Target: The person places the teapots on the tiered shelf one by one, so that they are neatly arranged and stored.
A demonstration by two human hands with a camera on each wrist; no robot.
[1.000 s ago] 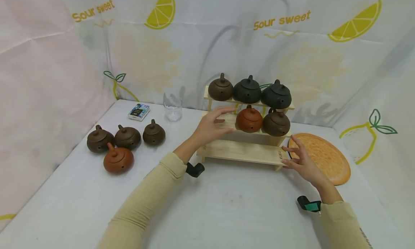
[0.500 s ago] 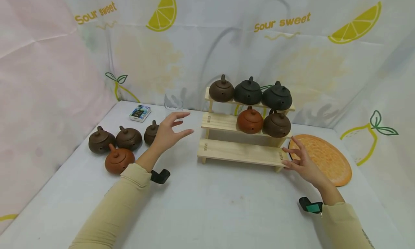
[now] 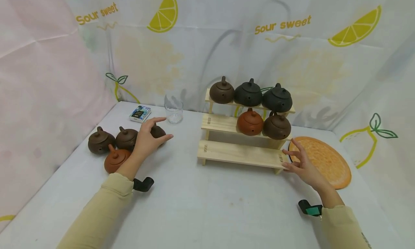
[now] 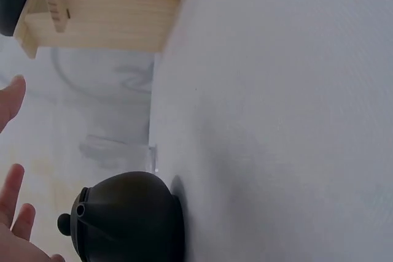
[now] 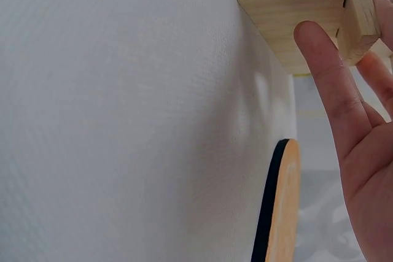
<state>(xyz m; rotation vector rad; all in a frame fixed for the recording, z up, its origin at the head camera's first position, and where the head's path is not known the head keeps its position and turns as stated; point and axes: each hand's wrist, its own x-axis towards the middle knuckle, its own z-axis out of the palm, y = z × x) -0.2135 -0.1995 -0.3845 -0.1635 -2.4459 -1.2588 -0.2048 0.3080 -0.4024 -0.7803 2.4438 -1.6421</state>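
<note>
My left hand (image 3: 147, 141), fingers spread and thumb apart, is over a dark brown teapot (image 3: 157, 132) and partly hides it. In the left wrist view that teapot (image 4: 126, 219) stands on the table beside the fingertips. Two more brown teapots and an orange-brown teapot (image 3: 116, 159) stand left of the hand. My right hand (image 3: 304, 166) holds the right end of a three-tier wooden rack (image 3: 238, 153), thumb below the lowest board and fingers above. Three teapots sit on its top tier; a red-brown teapot (image 3: 250, 122) and a brown teapot (image 3: 277, 126) sit on the middle tier's right.
A drinking glass (image 3: 174, 110) and a small patterned box (image 3: 140, 113) stand at the back left. A round pizza-like board (image 3: 324, 162) lies right of the rack, partly behind my right hand. A printed cloth (image 3: 207, 47) hangs behind the table.
My left hand has moved left from the middle tier, beside the red-brown teapot, to the brown teapot on the table. My right hand stays at the rack's end.
</note>
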